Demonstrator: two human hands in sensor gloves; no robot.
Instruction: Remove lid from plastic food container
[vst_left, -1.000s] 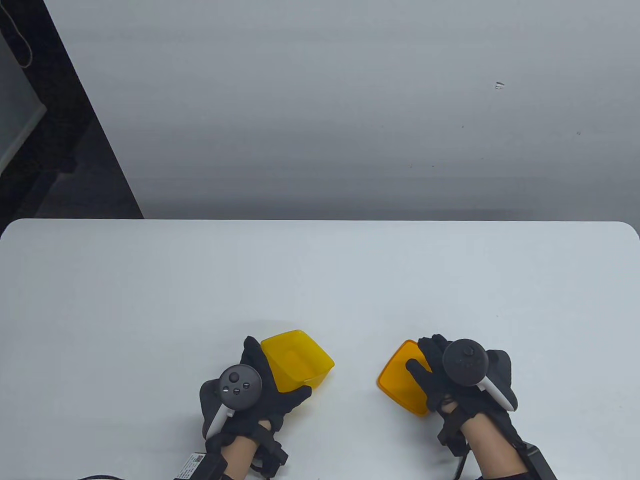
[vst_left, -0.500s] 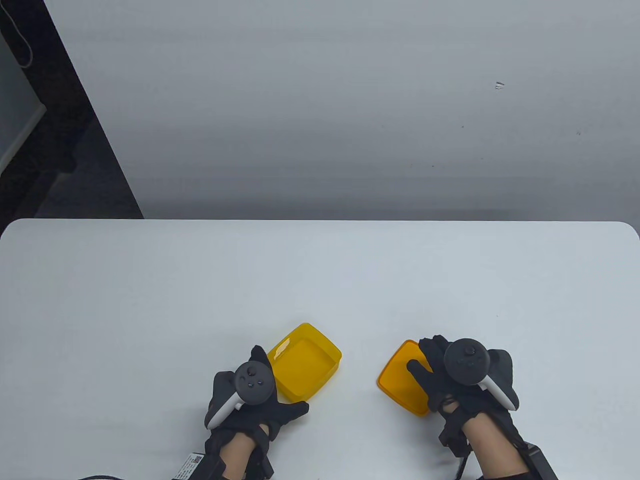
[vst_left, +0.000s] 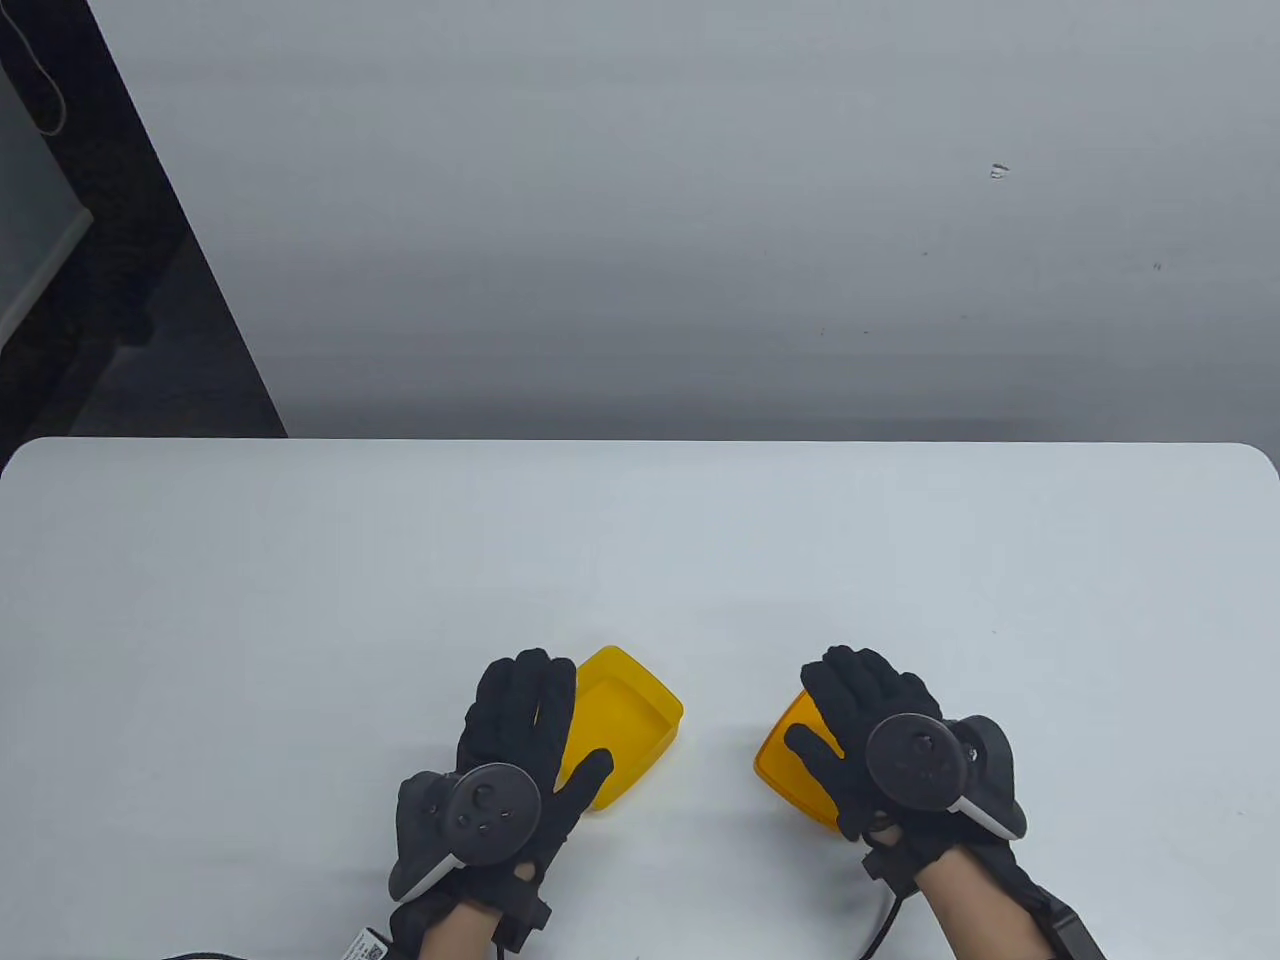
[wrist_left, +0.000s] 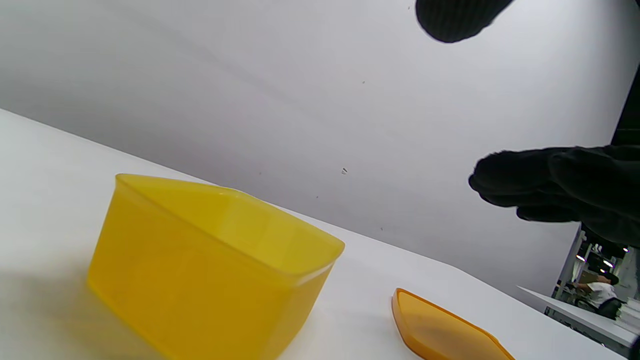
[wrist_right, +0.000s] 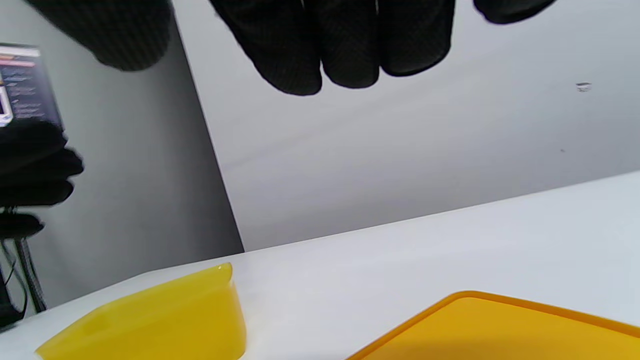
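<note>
A yellow plastic container (vst_left: 630, 725) stands upright and open on the white table (vst_left: 640, 560); it also shows in the left wrist view (wrist_left: 210, 270) and the right wrist view (wrist_right: 160, 320). Its orange lid (vst_left: 790, 755) lies flat on the table to the right, apart from it, and shows in the left wrist view (wrist_left: 440, 332) and the right wrist view (wrist_right: 500, 330). My left hand (vst_left: 525, 715) is open with fingers spread, over the container's left side, holding nothing. My right hand (vst_left: 865, 700) is open above the lid, fingers lifted off it (wrist_right: 345, 45).
The table's far edge (vst_left: 640, 442) runs in front of a grey wall. A dark gap lies beyond the far left corner (vst_left: 120, 300). Cables trail from both wrists at the near edge.
My left hand has let go of the container and opened, fingers stretched forward. My right hand has lifted off the lid and opened. The container stands flat after being tilted.
</note>
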